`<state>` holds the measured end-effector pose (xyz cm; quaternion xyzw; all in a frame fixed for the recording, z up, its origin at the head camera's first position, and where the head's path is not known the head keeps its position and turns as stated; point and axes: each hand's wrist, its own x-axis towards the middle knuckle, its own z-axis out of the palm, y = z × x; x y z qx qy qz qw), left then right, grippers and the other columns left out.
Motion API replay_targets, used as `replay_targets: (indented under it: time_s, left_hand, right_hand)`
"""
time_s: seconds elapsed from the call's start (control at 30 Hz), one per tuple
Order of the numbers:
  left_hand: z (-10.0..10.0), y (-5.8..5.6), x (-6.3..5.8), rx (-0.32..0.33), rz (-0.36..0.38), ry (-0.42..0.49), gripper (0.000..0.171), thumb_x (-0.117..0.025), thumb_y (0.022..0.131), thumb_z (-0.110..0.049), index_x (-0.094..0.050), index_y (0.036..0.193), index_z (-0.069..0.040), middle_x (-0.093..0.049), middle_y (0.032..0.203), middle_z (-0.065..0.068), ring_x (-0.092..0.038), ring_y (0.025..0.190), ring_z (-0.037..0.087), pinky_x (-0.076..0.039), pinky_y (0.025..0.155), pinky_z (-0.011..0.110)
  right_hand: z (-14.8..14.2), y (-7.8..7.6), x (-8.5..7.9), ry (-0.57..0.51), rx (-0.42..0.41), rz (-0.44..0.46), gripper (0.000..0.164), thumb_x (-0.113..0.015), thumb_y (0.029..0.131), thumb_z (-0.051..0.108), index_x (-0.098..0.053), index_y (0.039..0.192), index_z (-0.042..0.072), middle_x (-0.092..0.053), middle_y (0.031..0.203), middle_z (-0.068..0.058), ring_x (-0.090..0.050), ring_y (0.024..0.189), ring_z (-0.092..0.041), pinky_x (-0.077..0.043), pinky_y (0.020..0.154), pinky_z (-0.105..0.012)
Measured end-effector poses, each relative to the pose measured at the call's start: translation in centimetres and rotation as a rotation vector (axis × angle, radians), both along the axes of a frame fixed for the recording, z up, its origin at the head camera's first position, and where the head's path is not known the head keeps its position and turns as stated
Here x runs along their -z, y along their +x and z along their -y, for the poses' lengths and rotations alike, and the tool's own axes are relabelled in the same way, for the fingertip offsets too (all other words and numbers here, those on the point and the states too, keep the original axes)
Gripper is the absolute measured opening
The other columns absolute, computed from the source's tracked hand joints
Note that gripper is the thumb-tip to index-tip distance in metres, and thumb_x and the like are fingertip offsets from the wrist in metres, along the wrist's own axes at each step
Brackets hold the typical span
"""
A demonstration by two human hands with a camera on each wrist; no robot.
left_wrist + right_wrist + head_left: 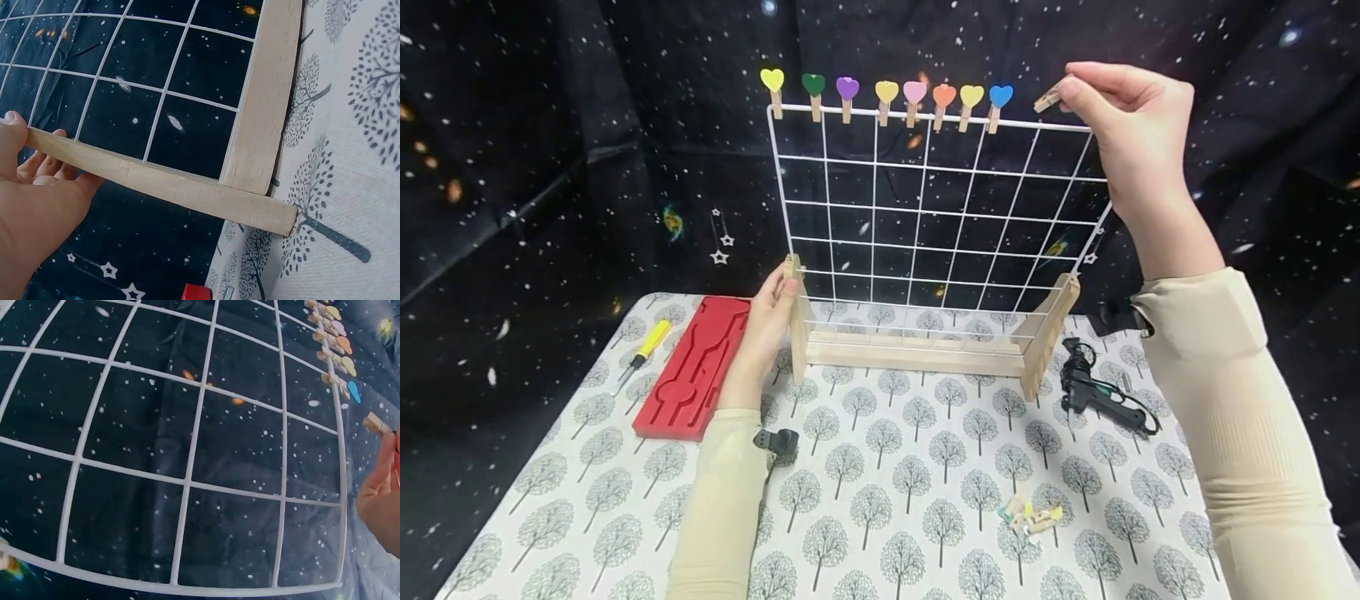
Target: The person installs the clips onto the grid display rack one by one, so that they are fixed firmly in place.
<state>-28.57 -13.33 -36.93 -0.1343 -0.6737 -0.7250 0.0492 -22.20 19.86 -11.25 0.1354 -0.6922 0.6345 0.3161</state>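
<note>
A white wire grid (917,208) stands in a wooden stand (917,354). Along its top wire are clipped several small wooden clothespins with coloured hearts, the rightmost a blue heart clothespin (1000,98). Above the top wire, to the right of the blue one, my right hand (1138,117) pinches another wooden clothespin (1048,99); its front end is apart from the wire, and the fingers hide any heart on it. My left hand (766,321) grips the stand's left upright (156,181), thumb on one side and fingers on the other in the left wrist view.
A small heap of clothespins (1030,515) lies on the tree-patterned cloth (880,533). At the right is a black glue gun (1093,392) with its cord. A red moulded tray (696,367) and a yellow-handled screwdriver (646,350) lie at the left. A starry dark backdrop hangs behind.
</note>
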Motion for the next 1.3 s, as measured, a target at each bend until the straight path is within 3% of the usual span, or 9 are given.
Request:
replay_targets:
  time_s: [0.17,0.33,0.53,0.63,0.8,1.03,1.2,1.3]
  left_hand:
    - [0.0,-0.1,0.1,0.006,-0.016,0.017,0.051,-0.045,0.088,-0.034,-0.031,0.135,-0.019,-0.035,0.137,0.003,-0.03,0.125,0.011,-0.024,0.104,0.032]
    - [0.0,-0.1,0.0,0.01,-0.015,0.021,0.051,-0.045,0.088,-0.034,-0.031,0.135,-0.02,-0.034,0.138,0.003,-0.029,0.126,0.012,-0.023,0.104,0.033]
    - [-0.1,0.0,0.0,0.009,-0.014,0.01,0.052,-0.045,0.088,-0.035,-0.03,0.135,-0.02,-0.033,0.138,0.003,-0.029,0.126,0.012,-0.024,0.104,0.033]
    - [-0.1,0.0,0.0,0.01,-0.018,0.015,0.052,-0.045,0.087,-0.035,-0.031,0.135,-0.02,-0.034,0.137,0.003,-0.03,0.125,0.011,-0.024,0.104,0.032]
    - [-0.1,-0.1,0.1,0.009,-0.02,0.019,0.051,-0.045,0.088,-0.035,-0.031,0.135,-0.021,-0.035,0.137,0.002,-0.031,0.125,0.011,-0.025,0.104,0.031]
    - [0.0,-0.1,0.3,0.019,-0.02,0.012,0.051,-0.044,0.088,-0.033,-0.03,0.135,-0.02,-0.033,0.138,0.003,-0.03,0.125,0.012,-0.024,0.104,0.033]
    - [0.0,-0.1,0.1,0.023,-0.025,0.041,0.049,-0.044,0.089,-0.032,-0.032,0.135,-0.02,-0.034,0.137,0.006,-0.033,0.123,0.012,-0.026,0.103,0.033]
    - [-0.1,-0.2,0.0,0.019,-0.018,0.051,0.048,-0.044,0.089,-0.031,-0.033,0.134,-0.02,-0.035,0.137,0.006,-0.034,0.122,0.011,-0.028,0.102,0.032]
  right_hand:
    - [0.4,-0.6,-0.1,0.098,0.058,-0.032,0.024,-0.073,0.067,0.012,-0.069,0.088,0.001,-0.066,0.072,-0.001,-0.059,0.068,-0.013,-0.042,0.07,-0.018]
    - [0.4,-1.3,-0.2,0.314,0.217,0.001,0.023,-0.073,0.067,0.021,-0.071,0.085,0.007,-0.065,0.066,0.011,-0.06,0.063,-0.004,-0.037,0.054,-0.015]
    - [0.7,-1.4,-0.6,0.502,0.291,0.042,0.028,-0.07,0.069,0.026,-0.07,0.089,0.007,-0.066,0.072,0.012,-0.059,0.064,0.005,-0.043,0.059,-0.01]
    - [1.0,-1.3,-1.0,0.621,0.336,0.067,0.031,-0.068,0.07,0.032,-0.07,0.092,0.009,-0.064,0.07,0.016,-0.057,0.063,0.008,-0.039,0.055,-0.012]
    - [1.3,-1.2,-1.6,0.738,0.345,0.135,0.035,-0.065,0.073,0.038,-0.068,0.097,0.013,-0.061,0.069,0.018,-0.055,0.067,0.003,-0.035,0.054,-0.017]
    - [1.2,-1.1,-0.8,0.718,0.339,0.225,0.038,-0.061,0.076,0.042,-0.063,0.107,0.02,-0.063,0.075,0.016,-0.049,0.067,-0.004,-0.031,0.053,-0.024]
    - [1.1,-0.9,-0.4,0.65,0.329,0.177,0.037,-0.062,0.077,0.036,-0.061,0.111,0.021,-0.059,0.078,0.014,-0.049,0.068,-0.002,-0.033,0.057,-0.019]
    - [0.9,-0.5,0.3,0.545,0.301,0.093,0.034,-0.065,0.076,0.028,-0.063,0.108,0.017,-0.06,0.085,0.009,-0.053,0.071,-0.003,-0.037,0.061,-0.014]
